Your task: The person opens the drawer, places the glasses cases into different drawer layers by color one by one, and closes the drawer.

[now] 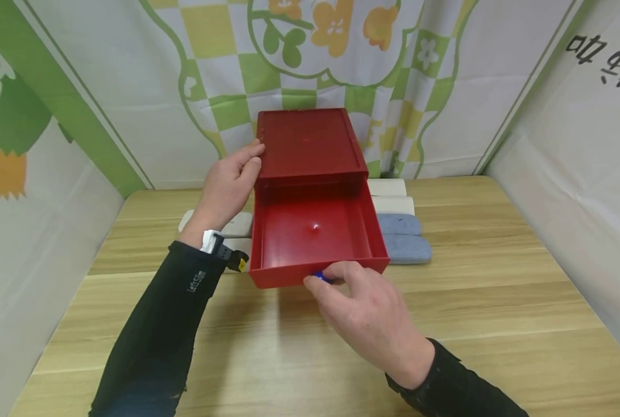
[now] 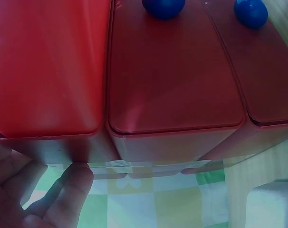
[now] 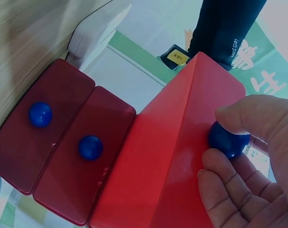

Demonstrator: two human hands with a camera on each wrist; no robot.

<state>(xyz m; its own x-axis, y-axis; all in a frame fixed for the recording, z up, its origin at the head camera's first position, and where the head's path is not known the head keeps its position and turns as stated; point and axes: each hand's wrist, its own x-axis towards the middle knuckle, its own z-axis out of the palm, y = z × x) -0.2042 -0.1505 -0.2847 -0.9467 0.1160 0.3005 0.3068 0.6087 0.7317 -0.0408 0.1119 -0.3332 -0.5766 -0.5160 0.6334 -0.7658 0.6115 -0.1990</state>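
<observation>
A red cabinet (image 1: 307, 142) stands at the back of the table, its top drawer (image 1: 281, 277) pulled out toward me and its bare red floor showing. My right hand (image 1: 369, 318) pinches the round blue knob (image 3: 228, 140) on that drawer's front between thumb and fingers. Against the cabinet's left side, near its upper edge, my left hand (image 1: 226, 188) presses with its fingertips. Two lower drawers, with a blue knob (image 3: 91, 147) on each, are closed in the right wrist view. The left wrist view also shows a closed drawer front (image 2: 175, 76).
Blue-grey oblong cases (image 1: 406, 249) and white ones (image 1: 393, 205) lie right of the cabinet. More pale cases (image 1: 239, 225) lie on its left, partly behind my left arm. A patterned cloth (image 1: 221, 75) hangs behind the wooden table (image 1: 477, 301).
</observation>
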